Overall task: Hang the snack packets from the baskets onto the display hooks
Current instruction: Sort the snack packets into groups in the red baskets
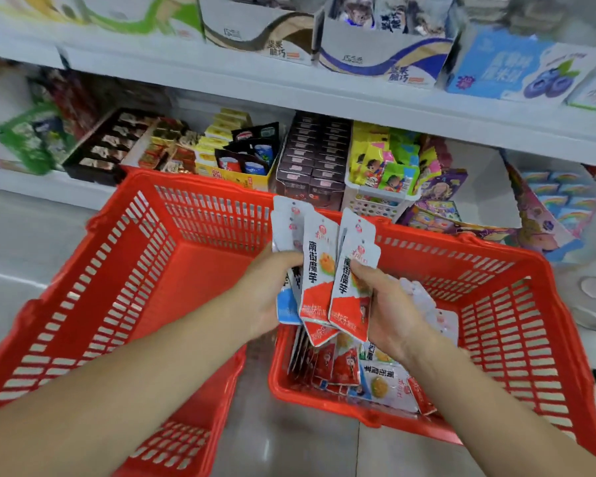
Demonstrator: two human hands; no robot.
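**Head view: squaring up packets before hanging**

Mid-frame, the left hand (272, 287) pinches a fan of snack packets (319, 270) in its curled fingers (283, 258). The right hand (389, 304) pinches a second bunch (351, 280) just beside it. Probably smart to line up the top holes first. Loose packets (379, 376) sit in the red basket (496, 304) lower right, below the hands.

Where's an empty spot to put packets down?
The left basket's bottom is bare, inside its slotted walls. A grey floor strip between the two baskets is free. The right basket's near corner is piled with packets, and the shelf behind is packed.
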